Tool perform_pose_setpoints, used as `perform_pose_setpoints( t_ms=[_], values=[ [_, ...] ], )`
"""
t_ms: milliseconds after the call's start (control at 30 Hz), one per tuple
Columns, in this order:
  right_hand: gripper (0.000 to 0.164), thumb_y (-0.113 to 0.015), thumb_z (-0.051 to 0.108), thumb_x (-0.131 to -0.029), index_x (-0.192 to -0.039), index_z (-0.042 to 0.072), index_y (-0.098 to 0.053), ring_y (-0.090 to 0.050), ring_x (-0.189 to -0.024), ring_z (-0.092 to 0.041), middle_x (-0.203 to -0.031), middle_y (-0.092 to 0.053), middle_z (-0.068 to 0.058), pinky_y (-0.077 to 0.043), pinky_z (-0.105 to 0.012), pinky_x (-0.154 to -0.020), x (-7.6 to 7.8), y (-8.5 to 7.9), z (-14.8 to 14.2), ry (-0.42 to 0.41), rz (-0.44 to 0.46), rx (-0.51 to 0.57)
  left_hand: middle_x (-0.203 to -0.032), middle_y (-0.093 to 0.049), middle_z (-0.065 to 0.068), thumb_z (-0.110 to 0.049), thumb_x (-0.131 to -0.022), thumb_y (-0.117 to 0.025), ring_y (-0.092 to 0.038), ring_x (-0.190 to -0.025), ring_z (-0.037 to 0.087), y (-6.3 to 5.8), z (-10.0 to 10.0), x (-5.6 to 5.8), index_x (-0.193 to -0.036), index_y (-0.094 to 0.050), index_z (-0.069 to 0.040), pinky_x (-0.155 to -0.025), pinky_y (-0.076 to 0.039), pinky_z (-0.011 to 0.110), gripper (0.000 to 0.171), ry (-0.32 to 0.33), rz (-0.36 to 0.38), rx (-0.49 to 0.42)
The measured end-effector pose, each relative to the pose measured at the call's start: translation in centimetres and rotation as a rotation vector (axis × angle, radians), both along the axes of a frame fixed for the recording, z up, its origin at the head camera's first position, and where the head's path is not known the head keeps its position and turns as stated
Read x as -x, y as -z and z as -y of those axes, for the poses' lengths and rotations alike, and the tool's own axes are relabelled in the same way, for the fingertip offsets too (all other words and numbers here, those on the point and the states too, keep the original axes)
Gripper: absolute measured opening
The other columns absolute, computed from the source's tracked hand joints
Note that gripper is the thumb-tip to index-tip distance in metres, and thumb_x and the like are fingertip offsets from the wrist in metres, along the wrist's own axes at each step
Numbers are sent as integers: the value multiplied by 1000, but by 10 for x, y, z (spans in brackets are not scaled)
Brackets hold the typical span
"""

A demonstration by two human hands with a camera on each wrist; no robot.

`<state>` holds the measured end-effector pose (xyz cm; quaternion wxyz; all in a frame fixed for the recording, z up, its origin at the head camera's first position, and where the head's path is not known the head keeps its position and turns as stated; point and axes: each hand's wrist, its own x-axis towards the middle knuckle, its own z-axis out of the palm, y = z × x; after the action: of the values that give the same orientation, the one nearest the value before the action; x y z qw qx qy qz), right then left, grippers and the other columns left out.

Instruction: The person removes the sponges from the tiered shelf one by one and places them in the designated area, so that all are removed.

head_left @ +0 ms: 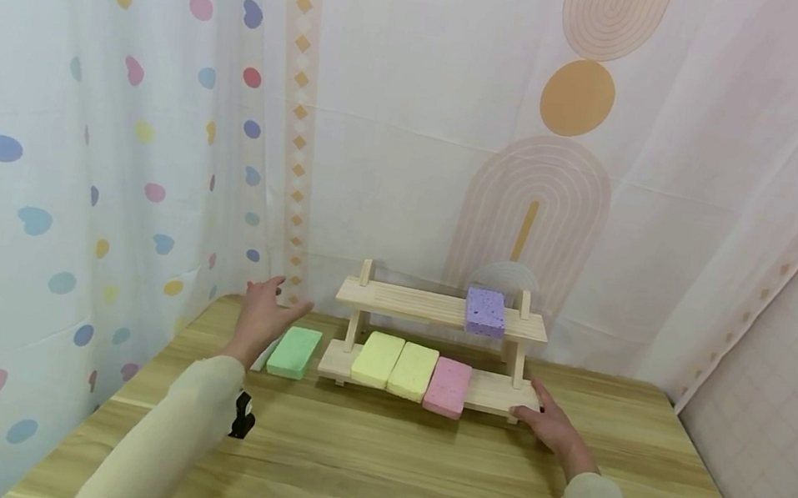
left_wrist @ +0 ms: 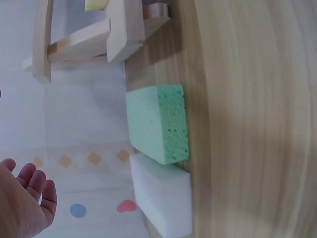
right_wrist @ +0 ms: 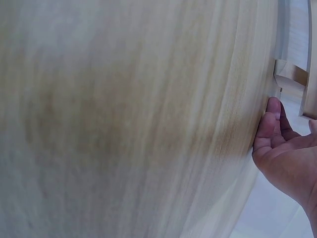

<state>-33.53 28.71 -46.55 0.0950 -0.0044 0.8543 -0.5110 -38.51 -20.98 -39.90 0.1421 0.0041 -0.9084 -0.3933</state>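
My left hand (head_left: 264, 320) is raised above the left of the table, fingers spread, holding nothing. Below it a green sponge (left_wrist: 148, 124) and a white sponge (left_wrist: 161, 196) lie side by side on the table; the hand partly covers the white one in the head view. My right hand (head_left: 553, 425) is at the right end of a two-tier wooden rack (head_left: 489, 391), thumb toward its front edge and fingertips right at its end. Two yellow sponges (head_left: 377, 360) and a pink sponge (head_left: 448, 388) rest on the lower shelf. A purple sponge (head_left: 485, 312) sits on the upper shelf.
The wooden table (head_left: 371, 464) stretches in front of the rack. Behind it hangs a pale patterned curtain (head_left: 396, 156), and a dotted curtain (head_left: 73, 198) hangs at the left.
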Motion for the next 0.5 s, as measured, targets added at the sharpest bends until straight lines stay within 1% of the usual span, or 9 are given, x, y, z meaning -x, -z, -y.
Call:
perform_pose_setpoints(
  t_ms=[33,100,133,167,233,267,333,400,500],
  values=[
    [88,-62,30,-97,-159,5,-3,-3,-144,-51,-159,1,-32,-11,-65,-112,0,0,0,0,-1,1,-146,-36,32,-51,-91,-65,-23,-141,49,-2,-2,1,-153,-25,3,-112,-22,61,91,3,-8,1],
    [88,-62,30,-97,-159,5,-3,-3,-144,-51,-159,0,-32,-11,-65,-113,-1,-1,0,1,-2,2,-146,-36,31,-50,-91,-66,-29,-138,48,-6,-7,1,-153,-26,3,-111,-24,61,91,8,-16,2],
    [88,-61,29,-97,-159,5,-3,-3,-144,-51,-159,0,-32,-11,-65,-113,-1,-1,0,0,-3,2,-145,-37,31,-49,-91,-66,-31,-137,48,-8,-10,2,-153,-27,3,-112,-22,62,90,9,-20,2],
    [88,-61,29,-97,-159,5,-3,-3,-144,-51,-159,1,-32,-11,-65,-112,-1,-1,0,-2,-4,3,-145,-38,30,-49,-90,-67,-34,-136,47,-10,-12,2,-153,-28,3,-113,-17,62,90,8,-22,3],
    [88,-62,29,-97,-159,5,-3,-2,-144,-51,-159,1,-32,-11,-66,-112,-1,-1,1,-3,-4,7,-145,-40,29,-47,-90,-68,-39,-132,44,-14,-18,4,-152,-29,2,-113,-21,60,89,8,-26,-3],
    [88,-62,29,-97,-159,5,-3,-2,-144,-51,-159,1,-31,-10,-65,-113,-1,-1,1,-2,-4,10,-145,-40,28,-48,-90,-68,-39,-132,44,-16,-21,5,-153,-30,1,-111,-25,60,88,7,-23,-4],
    [89,-62,29,-97,-159,5,-3,-2,-144,-51,-159,1,-31,-10,-65,-113,-1,0,0,-4,-5,12,-144,-42,28,-47,-89,-69,-39,-131,43,-19,-27,7,-152,-31,0,-111,-26,58,87,9,-30,-11],
    [89,-62,29,-97,-159,5,-4,-2,-145,-50,-160,1,-31,-9,-65,-113,-1,0,0,-3,-5,15,-144,-41,26,-48,-89,-69,-39,-131,42,-21,-34,9,-152,-31,-1,-105,-36,56,88,21,-34,-25],
    [89,-62,29,-96,-159,5,-4,-3,-145,-50,-160,0,-31,-10,-65,-113,-1,0,0,0,-4,20,-146,-40,25,-50,-88,-69,-40,-131,40,-25,-45,10,-152,-33,-2,-104,-37,55,88,41,-44,-33]
  ],
)
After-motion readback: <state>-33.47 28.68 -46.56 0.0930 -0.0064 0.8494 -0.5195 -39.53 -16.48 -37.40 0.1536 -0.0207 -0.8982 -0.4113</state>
